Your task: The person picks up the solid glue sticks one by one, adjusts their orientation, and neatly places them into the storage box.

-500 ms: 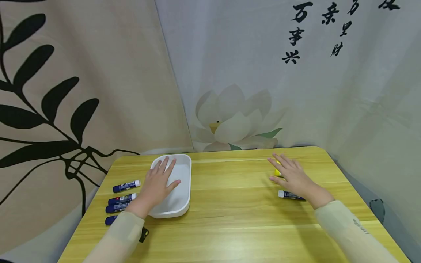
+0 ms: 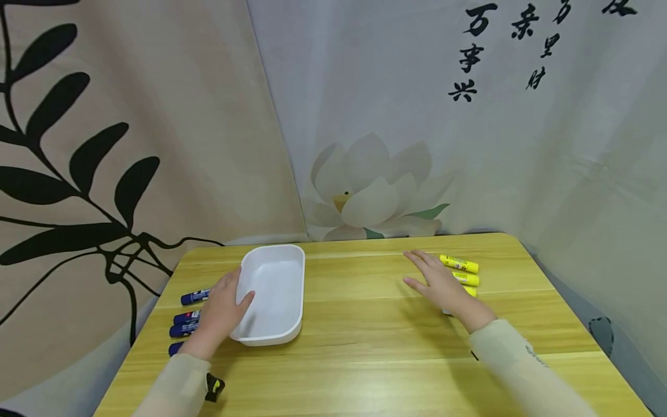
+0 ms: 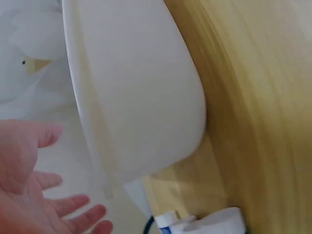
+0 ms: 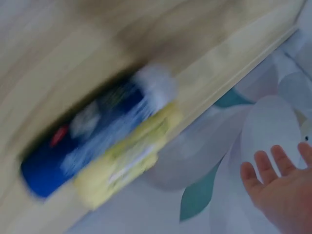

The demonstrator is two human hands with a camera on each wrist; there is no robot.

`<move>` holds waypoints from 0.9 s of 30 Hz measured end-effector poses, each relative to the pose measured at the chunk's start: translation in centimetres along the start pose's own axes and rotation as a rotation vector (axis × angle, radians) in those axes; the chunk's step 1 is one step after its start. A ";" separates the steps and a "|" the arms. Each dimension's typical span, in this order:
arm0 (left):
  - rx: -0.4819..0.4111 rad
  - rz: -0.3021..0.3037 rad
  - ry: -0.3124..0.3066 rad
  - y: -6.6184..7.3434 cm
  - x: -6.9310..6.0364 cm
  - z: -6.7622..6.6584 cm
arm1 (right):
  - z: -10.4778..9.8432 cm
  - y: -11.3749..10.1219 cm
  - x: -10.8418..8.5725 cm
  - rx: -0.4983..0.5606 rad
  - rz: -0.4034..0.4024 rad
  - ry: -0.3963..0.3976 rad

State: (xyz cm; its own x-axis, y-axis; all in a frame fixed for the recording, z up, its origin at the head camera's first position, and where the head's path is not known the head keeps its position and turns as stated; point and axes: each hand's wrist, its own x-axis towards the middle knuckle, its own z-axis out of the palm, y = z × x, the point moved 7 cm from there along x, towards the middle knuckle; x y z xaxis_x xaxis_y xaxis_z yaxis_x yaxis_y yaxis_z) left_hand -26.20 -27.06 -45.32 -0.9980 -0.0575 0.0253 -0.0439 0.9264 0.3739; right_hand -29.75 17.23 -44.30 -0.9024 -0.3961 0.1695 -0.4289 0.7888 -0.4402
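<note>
In the head view a white tray (image 2: 272, 289) lies left of the table's middle. My left hand (image 2: 221, 313) is at its left side, fingers extended; the left wrist view shows that hand (image 3: 46, 190) spread near the tray's rim (image 3: 83, 97). Blue glue sticks (image 2: 183, 329) lie left of the tray, partly behind the hand. My right hand (image 2: 443, 284), fingers extended and holding nothing, is over the right side, beside yellow sticks (image 2: 458, 263). The right wrist view shows the hand (image 4: 282, 187) away from a blurred blue stick (image 4: 83, 141) and a yellow one (image 4: 126, 161).
The wooden table (image 2: 359, 347) has its far edge near a printed curtain (image 2: 375, 116) with a flower and dark characters. A dark strap (image 2: 214, 387) shows at the left cuff.
My left hand has moved left, from over the tray to its left side. The right hand has moved left and slightly nearer, uncovering several yellow sticks and hiding most of a blue one.
</note>
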 end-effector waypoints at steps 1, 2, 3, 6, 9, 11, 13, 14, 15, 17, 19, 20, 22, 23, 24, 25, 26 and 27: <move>-0.031 -0.027 -0.010 -0.5 -0.1 0.0 | 0.4 -0.3 0.3 0.031 0.011 -0.004; -0.060 -0.054 -0.027 -1.0 -0.3 0.1 | 0.8 -0.7 0.6 0.069 0.020 -0.009; -0.098 -0.084 -0.046 -1.5 -0.4 0.2 | 1.3 -1.1 0.8 0.109 0.032 -0.014; -0.217 -0.173 -0.120 -2.8 -0.9 0.8 | 2.8 -2.3 1.6 0.246 0.065 -0.033; -0.333 -0.245 -0.168 -3.7 -1.3 1.3 | 4.4 -3.6 2.6 0.393 0.130 -0.055; -0.387 -0.285 -0.182 -4.1 -1.6 1.4 | 5.6 -4.4 3.1 0.494 0.195 -0.073; -0.438 -0.315 -0.186 -4.4 -1.8 1.6 | 7.0 -5.3 3.6 0.612 0.257 -0.099; -0.459 -0.326 -0.188 -4.5 -1.9 1.7 | 7.7 -5.8 3.7 0.669 0.286 -0.111; -0.483 -0.335 -0.190 -4.6 -2.1 1.8 | 8.4 -6.3 3.8 0.729 0.310 -0.122; -0.525 -0.344 -0.192 -4.7 -2.3 2.0 | 9.7 -7.3 4.0 0.840 0.343 -0.145; -0.554 -0.342 -0.188 -4.7 -2.4 2.0 | 10.9 -8.5 4.2 0.925 0.367 -0.167; -0.561 -0.339 -0.186 -4.7 -2.5 2.0 | 11.5 -9.2 4.3 0.955 0.372 -0.178; -0.565 -0.336 -0.182 -4.8 -2.5 2.0 | 12.6 -10.5 4.6 1.004 0.381 -0.196; -0.568 -0.335 -0.180 -4.8 -2.5 2.0 | 13.1 -11.1 4.7 1.023 0.385 -0.204; -0.568 -0.333 -0.177 -4.8 -2.5 1.9 | 13.5 -11.8 4.8 1.039 0.388 -0.212; -0.568 -0.332 -0.173 -4.8 -2.5 2.0 | 13.9 -12.4 4.9 1.053 0.391 -0.215; -0.569 -0.332 -0.170 -4.8 -2.5 2.0 | 14.2 -13.0 5.0 1.068 0.394 -0.215; -0.570 -0.332 -0.167 -4.8 -2.5 2.0 | 14.5 -13.6 5.1 1.082 0.397 -0.216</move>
State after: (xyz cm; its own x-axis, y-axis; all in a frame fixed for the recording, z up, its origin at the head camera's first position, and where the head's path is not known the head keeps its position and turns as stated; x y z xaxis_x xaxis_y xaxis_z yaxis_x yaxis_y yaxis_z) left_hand -23.58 -30.66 -49.05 -0.9312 -0.2045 -0.3018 -0.3646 0.5264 0.7681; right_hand -27.90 -2.30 -50.31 -0.8951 -0.3655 -0.2555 0.2331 0.1050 -0.9668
